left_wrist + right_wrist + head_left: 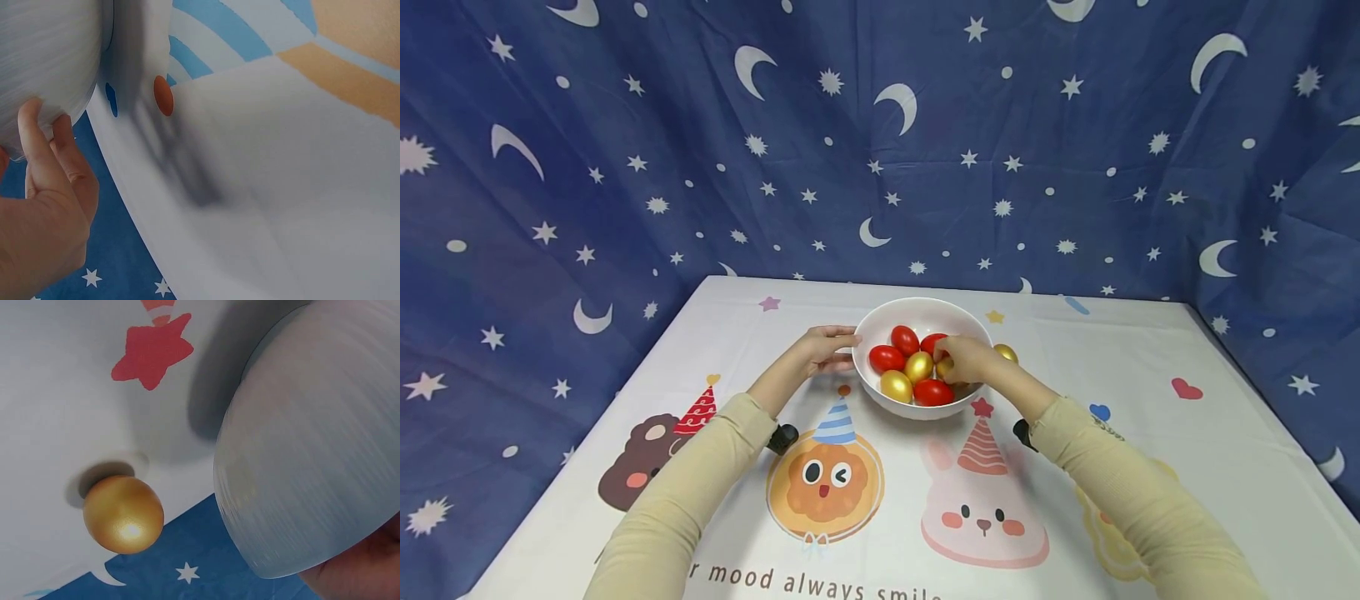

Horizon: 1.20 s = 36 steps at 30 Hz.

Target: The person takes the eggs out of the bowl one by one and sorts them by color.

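Gold egg (945, 368) sits inside the white bowl (951, 315), right half, apparently pinched by the right hand (968, 357); left hand (824, 348), farther off, grips bowl's left side. Egg's long axis unclear.

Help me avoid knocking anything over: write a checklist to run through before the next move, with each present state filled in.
1. White bowl mouth up: ok.
2. Left hand touching the bowl's outside: ok.
3. Right hand securely gripping the golden egg at its fingertips: cannot tell; the contact is partly hidden.
4. Every egg inside the bowl: not ok; a loose golden egg lies on the table, right of the bowl.
5. Four red eggs inside the bowl: ok.
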{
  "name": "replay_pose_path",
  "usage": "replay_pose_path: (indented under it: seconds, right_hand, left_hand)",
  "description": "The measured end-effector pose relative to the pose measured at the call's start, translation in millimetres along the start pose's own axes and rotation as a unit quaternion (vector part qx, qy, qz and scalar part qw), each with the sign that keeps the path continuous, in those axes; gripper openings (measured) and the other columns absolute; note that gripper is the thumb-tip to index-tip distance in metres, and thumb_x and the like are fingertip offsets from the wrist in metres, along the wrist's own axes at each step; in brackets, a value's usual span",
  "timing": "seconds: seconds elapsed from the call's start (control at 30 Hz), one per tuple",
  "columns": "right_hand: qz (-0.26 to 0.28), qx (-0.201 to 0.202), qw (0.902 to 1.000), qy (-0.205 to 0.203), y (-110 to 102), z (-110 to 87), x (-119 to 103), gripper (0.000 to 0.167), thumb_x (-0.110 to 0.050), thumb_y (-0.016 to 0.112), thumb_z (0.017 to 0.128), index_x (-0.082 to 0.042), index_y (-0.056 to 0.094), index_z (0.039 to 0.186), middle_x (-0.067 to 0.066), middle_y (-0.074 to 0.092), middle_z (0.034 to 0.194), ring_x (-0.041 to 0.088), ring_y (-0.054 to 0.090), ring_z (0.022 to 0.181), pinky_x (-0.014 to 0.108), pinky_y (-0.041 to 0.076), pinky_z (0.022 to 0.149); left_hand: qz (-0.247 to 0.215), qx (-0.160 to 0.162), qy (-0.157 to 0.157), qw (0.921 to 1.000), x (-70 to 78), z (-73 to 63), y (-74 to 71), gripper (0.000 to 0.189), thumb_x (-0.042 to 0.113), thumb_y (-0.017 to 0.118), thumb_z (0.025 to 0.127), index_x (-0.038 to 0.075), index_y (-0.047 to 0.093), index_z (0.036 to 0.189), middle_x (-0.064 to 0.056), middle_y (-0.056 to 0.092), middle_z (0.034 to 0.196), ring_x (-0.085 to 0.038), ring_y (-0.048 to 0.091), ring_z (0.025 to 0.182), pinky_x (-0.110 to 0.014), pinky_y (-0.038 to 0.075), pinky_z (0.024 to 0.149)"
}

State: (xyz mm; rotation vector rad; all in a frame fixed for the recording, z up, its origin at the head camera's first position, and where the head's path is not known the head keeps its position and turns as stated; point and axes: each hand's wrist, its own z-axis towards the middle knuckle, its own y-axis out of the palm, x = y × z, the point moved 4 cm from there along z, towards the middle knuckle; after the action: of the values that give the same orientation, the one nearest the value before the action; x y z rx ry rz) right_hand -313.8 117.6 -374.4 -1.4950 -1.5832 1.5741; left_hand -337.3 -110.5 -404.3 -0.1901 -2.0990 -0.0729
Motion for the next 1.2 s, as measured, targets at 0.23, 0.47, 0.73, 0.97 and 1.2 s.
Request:
replay_pose_path:
  seconds: [0.23,0.47,0.73,0.97,1.2]
  right_hand:
    - [-0.003,0.01,0.9999,-0.003,-3.0,-0.9,0.6,0.028,-0.003,0.069,0.081,-0.001,0.063,0.109,0.013,0.064,0.1,0.022,0.054,0.084,0.024,0.061,0.069]
    - [-0.007,0.022,0.9997,-0.01,-6.7,-4.0,1.3,0.028,-0.002,0.069,0.08,0.0,0.063,0.107,0.013,0.065,0.1,0.023,0.054,0.085,0.025,0.059,0.072]
    - [0.01,0.024,0.9996,0.005,-9.0,-9.4,0.8,0.035,-0.001,0.068,0.08,-0.002,0.064,0.114,0.014,0.065,0.109,0.024,0.055,0.093,0.032,0.061,0.081]
    - [0.031,0.043,0.9986,0.006,-10.1,-11.6,1.7,0.035,-0.002,0.068,0.079,-0.003,0.063,0.113,0.014,0.064,0.107,0.026,0.055,0.093,0.033,0.062,0.078]
    - [0.05,0.079,0.9957,0.003,-15.3,-16.5,1.9,0.033,-0.005,0.068,0.081,-0.002,0.059,0.113,0.016,0.061,0.105,0.028,0.055,0.094,0.039,0.06,0.084]
  left_hand:
    - [0.0,0.0,-0.003,1.0,1.3,-0.7,0.7,0.048,0.014,0.061,0.092,0.012,0.048,0.138,-0.014,0.049,0.137,-0.015,0.064,0.079,-0.02,0.061,0.063]
    - [0.003,-0.004,0.002,1.0,1.5,0.5,2.9,0.05,0.014,0.061,0.092,0.011,0.046,0.139,-0.015,0.049,0.138,-0.016,0.064,0.084,-0.022,0.061,0.068]
    - [0.002,0.0,0.003,1.0,0.1,1.0,1.0,0.05,0.015,0.061,0.092,0.012,0.046,0.14,-0.016,0.049,0.137,-0.015,0.063,0.082,-0.02,0.061,0.064]
    - [0.001,-0.002,0.001,1.0,-0.9,-0.9,1.3,0.05,0.015,0.061,0.092,0.012,0.046,0.14,-0.014,0.049,0.138,-0.014,0.063,0.079,-0.019,0.061,0.063]
    - [-0.004,-0.002,0.004,1.0,0.1,-0.8,1.2,0.05,0.015,0.061,0.092,0.011,0.046,0.14,-0.014,0.048,0.138,-0.014,0.063,0.08,-0.021,0.061,0.065]
